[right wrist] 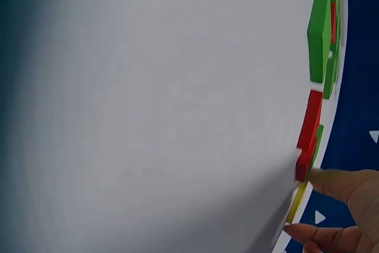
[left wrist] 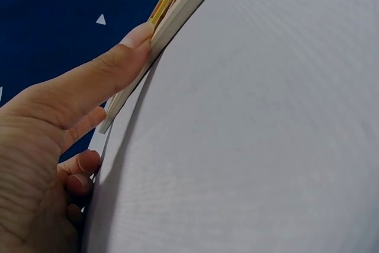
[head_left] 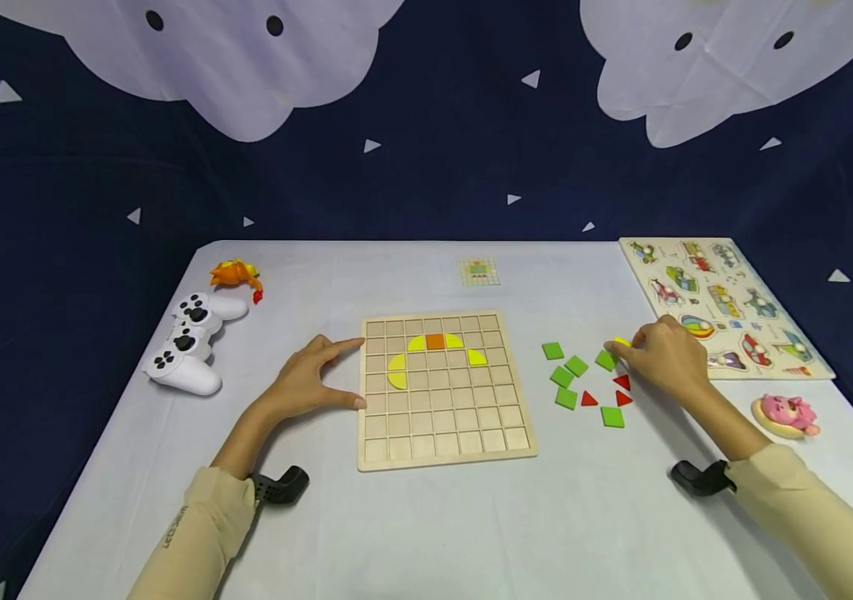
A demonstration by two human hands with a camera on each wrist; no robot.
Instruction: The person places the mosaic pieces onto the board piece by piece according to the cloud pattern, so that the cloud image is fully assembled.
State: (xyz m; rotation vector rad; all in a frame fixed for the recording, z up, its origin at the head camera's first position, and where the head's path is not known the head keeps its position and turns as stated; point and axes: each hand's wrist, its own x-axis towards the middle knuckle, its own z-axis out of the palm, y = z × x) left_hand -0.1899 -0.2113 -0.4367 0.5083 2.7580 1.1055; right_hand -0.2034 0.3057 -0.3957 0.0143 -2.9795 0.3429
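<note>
A wooden grid board (head_left: 441, 417) lies mid-table with several yellow rounded pieces (head_left: 398, 371) and an orange square (head_left: 435, 342) in its upper cells. My left hand (head_left: 306, 379) touches the board's left edge, thumb and index finger spread apart; in the left wrist view the thumb (left wrist: 118, 63) presses the board's side. Right of the board, my right hand (head_left: 666, 354) pinches a yellow piece (right wrist: 297, 202) at the table, between thumb and a fingertip. Beside it lie several loose green squares (head_left: 566, 397) and red triangles (head_left: 589, 399).
A small pattern card (head_left: 479, 271) lies behind the board. At left are a white game controller (head_left: 193, 342) and an orange toy (head_left: 234, 273). A picture puzzle board (head_left: 771, 367) and a pink figure (head_left: 786, 414) lie at right.
</note>
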